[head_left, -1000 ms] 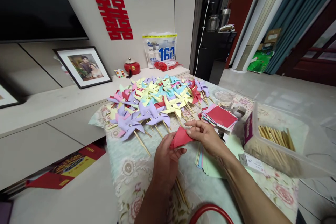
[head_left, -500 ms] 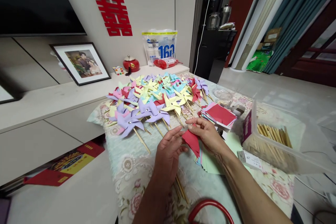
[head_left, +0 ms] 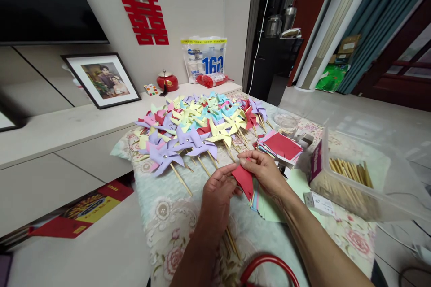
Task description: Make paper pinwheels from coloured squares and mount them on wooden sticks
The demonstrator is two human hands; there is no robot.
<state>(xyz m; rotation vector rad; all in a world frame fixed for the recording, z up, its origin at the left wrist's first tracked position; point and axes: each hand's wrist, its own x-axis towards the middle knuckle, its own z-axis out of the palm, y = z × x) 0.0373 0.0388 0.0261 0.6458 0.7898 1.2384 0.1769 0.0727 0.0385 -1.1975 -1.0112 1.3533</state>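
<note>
A piece of red paper [head_left: 244, 181], cut and partly folded, is held up over the middle of the table. My right hand [head_left: 264, 171] pinches its upper edge between thumb and fingers. From the other side, my left hand [head_left: 219, 188] has its fingers closed at the paper's left edge. Beyond both hands lie many paper pinwheels [head_left: 193, 141] on wooden sticks, in purple, yellow, blue, pink and red. Below the right hand is a stack of pale green paper [head_left: 271, 208]. Loose wooden sticks [head_left: 232, 242] lie under my left forearm.
A pile of cut paper squares [head_left: 283, 145], red on top, sits right of the pinwheels. A clear plastic box [head_left: 350, 204] holds sticks, with a small white box [head_left: 319, 203] beside it. A red curved handle [head_left: 269, 258] is at the near edge.
My left fingers have closed in on the red paper's left edge. The paper has turned slightly and shifted a little left. My right hand keeps its pinch.
</note>
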